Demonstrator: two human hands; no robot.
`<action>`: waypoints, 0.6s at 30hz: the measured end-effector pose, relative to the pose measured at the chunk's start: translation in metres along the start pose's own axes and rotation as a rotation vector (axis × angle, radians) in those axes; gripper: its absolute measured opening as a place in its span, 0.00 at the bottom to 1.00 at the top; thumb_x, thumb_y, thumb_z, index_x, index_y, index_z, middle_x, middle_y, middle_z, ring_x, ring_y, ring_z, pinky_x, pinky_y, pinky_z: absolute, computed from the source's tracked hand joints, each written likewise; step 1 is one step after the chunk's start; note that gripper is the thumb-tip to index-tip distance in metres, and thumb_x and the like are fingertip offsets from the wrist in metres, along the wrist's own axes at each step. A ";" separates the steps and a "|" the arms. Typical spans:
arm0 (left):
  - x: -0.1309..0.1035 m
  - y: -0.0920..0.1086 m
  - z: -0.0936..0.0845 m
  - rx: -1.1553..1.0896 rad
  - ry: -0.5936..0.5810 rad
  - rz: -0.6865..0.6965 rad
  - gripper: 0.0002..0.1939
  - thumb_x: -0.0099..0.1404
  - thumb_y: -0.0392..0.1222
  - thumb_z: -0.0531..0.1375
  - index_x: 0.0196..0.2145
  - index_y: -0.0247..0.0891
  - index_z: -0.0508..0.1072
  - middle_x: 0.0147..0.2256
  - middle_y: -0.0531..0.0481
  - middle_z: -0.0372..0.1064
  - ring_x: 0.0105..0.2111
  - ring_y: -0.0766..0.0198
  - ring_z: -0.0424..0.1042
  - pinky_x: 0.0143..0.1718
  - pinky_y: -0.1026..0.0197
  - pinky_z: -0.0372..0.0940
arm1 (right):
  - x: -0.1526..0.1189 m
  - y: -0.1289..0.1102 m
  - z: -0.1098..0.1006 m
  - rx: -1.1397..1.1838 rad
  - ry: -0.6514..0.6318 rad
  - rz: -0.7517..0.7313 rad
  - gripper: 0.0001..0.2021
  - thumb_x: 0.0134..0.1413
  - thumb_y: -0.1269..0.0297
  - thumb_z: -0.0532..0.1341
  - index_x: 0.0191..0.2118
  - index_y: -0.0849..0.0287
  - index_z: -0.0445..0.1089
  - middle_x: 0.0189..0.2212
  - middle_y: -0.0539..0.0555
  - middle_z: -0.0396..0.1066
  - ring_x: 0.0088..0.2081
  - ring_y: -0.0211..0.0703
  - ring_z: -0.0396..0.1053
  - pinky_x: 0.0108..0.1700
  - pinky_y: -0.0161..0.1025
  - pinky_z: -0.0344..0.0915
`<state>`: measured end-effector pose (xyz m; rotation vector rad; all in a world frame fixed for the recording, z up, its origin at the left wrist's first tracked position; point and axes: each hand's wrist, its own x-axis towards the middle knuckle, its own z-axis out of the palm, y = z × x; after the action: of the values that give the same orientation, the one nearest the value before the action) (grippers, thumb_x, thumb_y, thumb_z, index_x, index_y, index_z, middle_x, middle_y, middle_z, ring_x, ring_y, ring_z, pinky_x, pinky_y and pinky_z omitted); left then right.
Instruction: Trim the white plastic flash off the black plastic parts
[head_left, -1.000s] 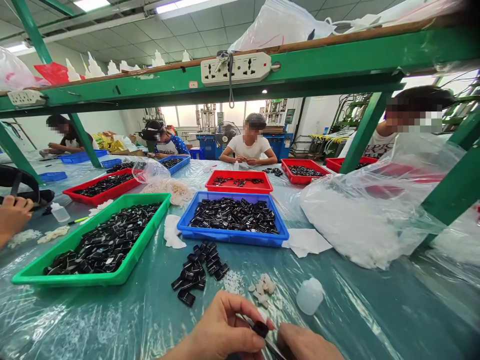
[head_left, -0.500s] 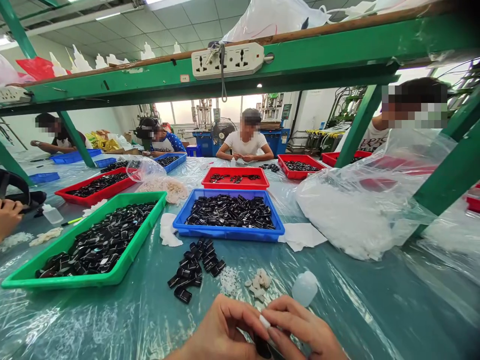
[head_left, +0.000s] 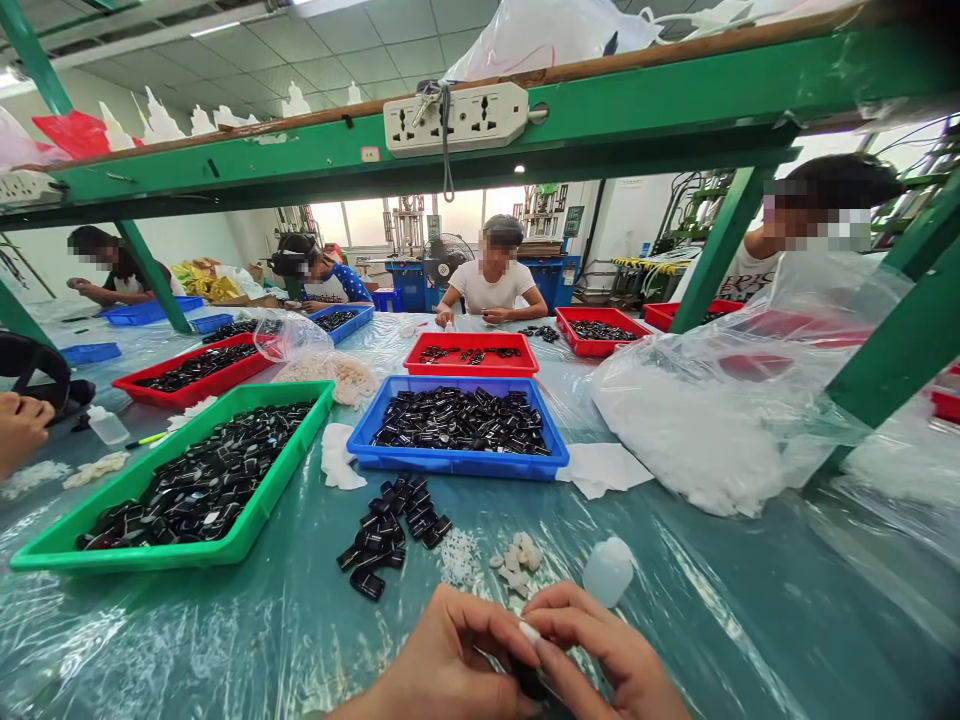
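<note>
My left hand [head_left: 457, 655] is closed, its fingers curled around a small glossy black part [head_left: 531, 680], mostly hidden by the fingers. Close against it, my right hand [head_left: 600, 650] pinches a small white piece [head_left: 529, 632] at the fingertips, touching the left index finger. Just beyond the hands lie a pile of off-white lumps [head_left: 517, 562], a scatter of tiny white bits [head_left: 459, 556] and a translucent squeeze bottle [head_left: 608, 571]. Loose black parts [head_left: 394, 530] are heaped ahead and to the left.
A blue tray [head_left: 457, 465] and a green tray [head_left: 172, 558] hold many black parts. A red tray [head_left: 471, 367] sits farther back. White-filled plastic bags [head_left: 697, 430] stand right. A green shelf beam [head_left: 300, 160] crosses overhead. Other people sit around the table; one person's hand [head_left: 21, 432] shows at left.
My hands stay together in nearly the same place, with the fingers shifting slightly around the black part and white piece. The person across the table has moved their hands apart.
</note>
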<state>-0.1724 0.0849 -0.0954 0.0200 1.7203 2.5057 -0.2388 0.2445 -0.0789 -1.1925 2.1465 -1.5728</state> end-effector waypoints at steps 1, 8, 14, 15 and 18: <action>0.000 -0.002 -0.001 0.004 0.004 -0.001 0.09 0.45 0.33 0.69 0.28 0.30 0.77 0.31 0.42 0.71 0.31 0.65 0.70 0.34 0.65 0.63 | 0.001 0.000 -0.001 0.010 -0.010 0.003 0.12 0.58 0.63 0.53 0.31 0.60 0.71 0.33 0.57 0.67 0.35 0.39 0.68 0.38 0.31 0.66; 0.000 -0.004 -0.003 0.011 0.063 -0.104 0.12 0.43 0.34 0.70 0.28 0.29 0.76 0.28 0.44 0.72 0.29 0.65 0.71 0.35 0.65 0.64 | -0.001 0.009 0.006 -0.049 0.019 -0.012 0.13 0.59 0.65 0.50 0.28 0.62 0.67 0.30 0.54 0.67 0.33 0.36 0.67 0.36 0.30 0.62; 0.000 0.006 0.008 -0.103 0.186 -0.178 0.15 0.41 0.36 0.70 0.28 0.28 0.73 0.24 0.45 0.71 0.24 0.63 0.72 0.25 0.67 0.63 | -0.004 0.006 0.006 -0.015 0.225 -0.062 0.07 0.57 0.66 0.54 0.32 0.59 0.69 0.33 0.53 0.67 0.36 0.37 0.68 0.39 0.28 0.63; 0.001 0.005 0.008 -0.117 0.186 -0.169 0.15 0.41 0.36 0.70 0.27 0.28 0.72 0.25 0.45 0.71 0.23 0.63 0.71 0.24 0.67 0.63 | -0.004 0.004 0.007 0.008 0.243 -0.086 0.06 0.56 0.67 0.55 0.32 0.58 0.69 0.33 0.53 0.68 0.36 0.36 0.68 0.39 0.28 0.63; 0.003 0.000 0.006 -0.133 0.143 -0.166 0.15 0.41 0.35 0.70 0.27 0.28 0.72 0.23 0.46 0.70 0.22 0.64 0.70 0.23 0.68 0.62 | -0.004 0.000 0.009 0.048 0.262 -0.158 0.06 0.56 0.70 0.55 0.32 0.57 0.68 0.31 0.51 0.67 0.34 0.34 0.68 0.38 0.27 0.64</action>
<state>-0.1746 0.0909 -0.0929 -0.3065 1.5277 2.5448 -0.2307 0.2408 -0.0839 -1.2272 2.1991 -1.9343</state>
